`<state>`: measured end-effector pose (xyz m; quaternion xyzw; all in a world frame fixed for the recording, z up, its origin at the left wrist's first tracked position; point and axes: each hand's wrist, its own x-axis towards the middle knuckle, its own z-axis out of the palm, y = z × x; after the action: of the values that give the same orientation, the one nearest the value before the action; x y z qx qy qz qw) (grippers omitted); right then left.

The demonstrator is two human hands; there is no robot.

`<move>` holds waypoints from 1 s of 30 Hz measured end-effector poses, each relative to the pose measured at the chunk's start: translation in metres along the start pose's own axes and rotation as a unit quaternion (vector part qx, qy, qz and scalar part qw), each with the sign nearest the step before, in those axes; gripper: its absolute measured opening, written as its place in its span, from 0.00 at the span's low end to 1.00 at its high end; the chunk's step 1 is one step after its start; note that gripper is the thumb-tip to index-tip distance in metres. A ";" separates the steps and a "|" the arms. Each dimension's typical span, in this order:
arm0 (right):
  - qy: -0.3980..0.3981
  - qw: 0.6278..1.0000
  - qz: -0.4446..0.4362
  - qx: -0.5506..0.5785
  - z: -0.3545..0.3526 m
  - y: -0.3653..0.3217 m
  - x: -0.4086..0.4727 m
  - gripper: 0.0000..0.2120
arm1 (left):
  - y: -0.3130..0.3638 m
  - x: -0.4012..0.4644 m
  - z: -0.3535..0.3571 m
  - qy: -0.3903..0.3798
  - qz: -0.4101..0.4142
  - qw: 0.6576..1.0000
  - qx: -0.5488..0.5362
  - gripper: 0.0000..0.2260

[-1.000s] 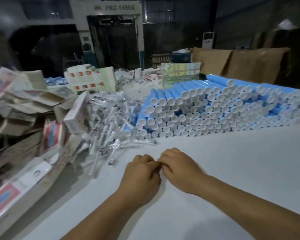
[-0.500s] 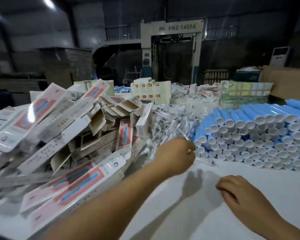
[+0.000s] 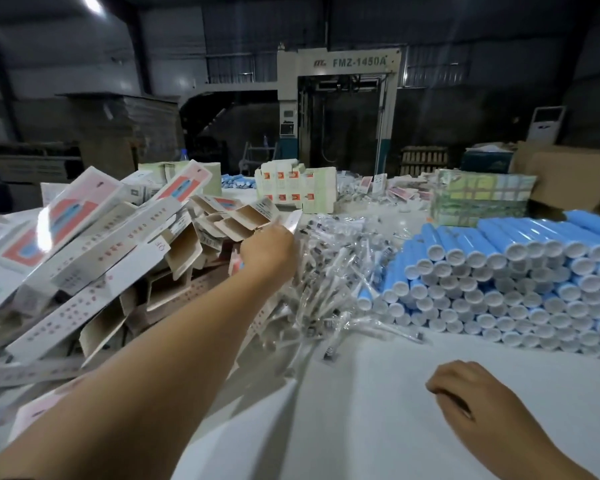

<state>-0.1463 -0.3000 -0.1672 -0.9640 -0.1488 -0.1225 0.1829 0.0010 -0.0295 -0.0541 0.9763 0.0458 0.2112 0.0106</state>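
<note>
A heap of flat white, pink and blue cartons (image 3: 94, 237) covers the left of the white table (image 3: 378, 393). My left hand (image 3: 269, 252) stretches far forward into that heap and grips the end of an open brown-lined carton (image 3: 246, 218), its fingers mostly hidden behind the hand. Beside it lies a pile of small items in clear wrappers (image 3: 329, 271). My right hand (image 3: 465, 403) rests on the table near me with loosely curled fingers, and I see nothing in it.
Stacked blue tubes with white caps (image 3: 520, 285) fill the right side. Behind them stand a green-printed bundle (image 3: 478, 199) and white boxes with red squares (image 3: 295, 188). Beyond the table are a large machine (image 3: 340, 109) and brown cardboard (image 3: 568, 178).
My hands have parted. The left hand went from the table in front of me out to the carton heap and took hold of a carton; the right stayed on the table.
</note>
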 end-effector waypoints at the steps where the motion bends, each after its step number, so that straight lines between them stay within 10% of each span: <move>1: -0.001 1.000 0.000 0.001 0.000 0.000 0.000 0.08 | 0.000 0.000 -0.005 -0.004 -0.023 0.999 -0.033 0.12; 5: 0.004 1.000 0.005 0.009 0.005 0.006 -0.001 0.08 | 0.006 -0.013 -0.026 0.054 -0.059 0.968 -0.240 0.09; 10: 0.063 0.973 0.103 0.198 0.011 0.013 0.006 0.09 | 0.058 -0.097 -0.011 0.053 0.121 0.932 -0.339 0.15; 15: 0.203 0.634 0.294 0.686 -0.018 0.026 0.006 0.22 | 0.082 -0.138 0.027 -0.002 0.206 0.963 -0.174 0.14; 17: 0.167 0.585 0.294 0.737 -0.023 0.031 0.004 0.26 | 0.079 -0.144 0.034 -0.009 0.197 0.968 -0.152 0.17; 22: 0.133 0.664 0.283 0.680 -0.020 0.028 0.005 0.09 | 0.075 -0.148 0.035 0.002 0.192 0.974 -0.123 0.21; 30: 0.080 0.754 0.242 0.605 -0.028 0.022 -0.002 0.17 | 0.088 -0.157 0.046 0.138 0.349 0.925 -0.064 0.40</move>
<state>-0.1461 -0.3310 -0.1494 -0.6423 0.0619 -0.0351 0.7632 -0.1149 -0.1324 -0.1575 0.8888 -0.3108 0.3367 -0.0078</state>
